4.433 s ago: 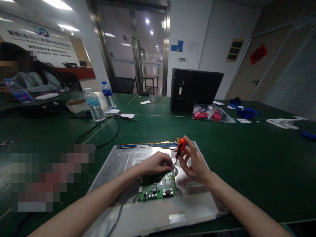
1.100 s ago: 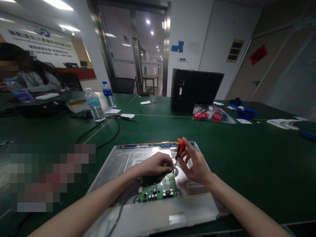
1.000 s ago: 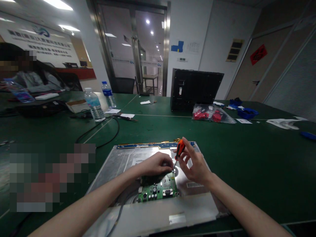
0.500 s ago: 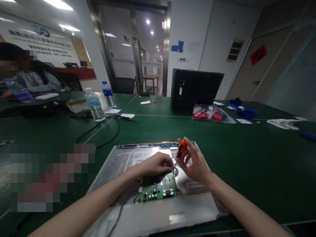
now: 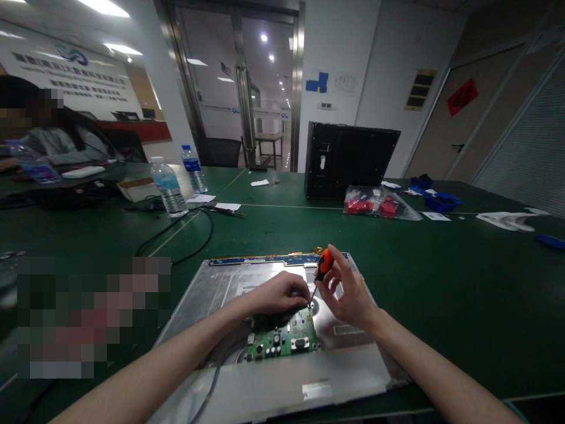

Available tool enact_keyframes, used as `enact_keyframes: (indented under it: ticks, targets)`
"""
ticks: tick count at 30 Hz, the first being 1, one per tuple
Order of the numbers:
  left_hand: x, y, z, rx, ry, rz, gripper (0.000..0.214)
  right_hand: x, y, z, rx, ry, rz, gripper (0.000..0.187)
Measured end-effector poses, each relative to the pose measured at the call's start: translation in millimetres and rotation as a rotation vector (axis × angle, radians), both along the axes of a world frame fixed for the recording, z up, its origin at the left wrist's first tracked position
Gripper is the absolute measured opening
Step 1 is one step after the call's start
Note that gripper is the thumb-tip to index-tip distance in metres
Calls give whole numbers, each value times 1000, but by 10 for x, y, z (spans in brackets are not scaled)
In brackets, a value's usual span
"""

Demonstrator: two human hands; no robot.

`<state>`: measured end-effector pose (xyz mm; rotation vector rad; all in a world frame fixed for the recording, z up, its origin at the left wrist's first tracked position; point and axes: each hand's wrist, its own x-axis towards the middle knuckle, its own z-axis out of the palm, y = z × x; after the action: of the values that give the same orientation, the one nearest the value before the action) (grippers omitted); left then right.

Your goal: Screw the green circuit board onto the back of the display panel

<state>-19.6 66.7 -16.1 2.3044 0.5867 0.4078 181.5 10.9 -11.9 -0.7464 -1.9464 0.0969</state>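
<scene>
The right hand (image 5: 348,292) holds an orange-and-black screwdriver (image 5: 325,264), tilted, tip down by the far right corner of a green circuit board (image 5: 282,340). Close beside the tip, the left hand (image 5: 282,292) is curled; whether it pinches anything I can't tell. The board lies on a metal panel (image 5: 348,366) on the green bench (image 5: 445,282); beyond stands a black casing (image 5: 357,156).

The right hand (image 5: 353,299) holds the screwdriver (image 5: 325,264) tilted at a corner of the circuit board (image 5: 286,334); left hand (image 5: 281,292) alongside.
</scene>
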Motion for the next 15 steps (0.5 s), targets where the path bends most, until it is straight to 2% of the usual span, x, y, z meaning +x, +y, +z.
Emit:
enact_keyframes:
  ticks: [9,15]
  targets:
    - [4,-2,-11,13,-10,13,5,14,30,-36,-2,-2,-27,78]
    - [5,3,-4,-3,7,0,7,8,-15,12,-27,-16,18,80]
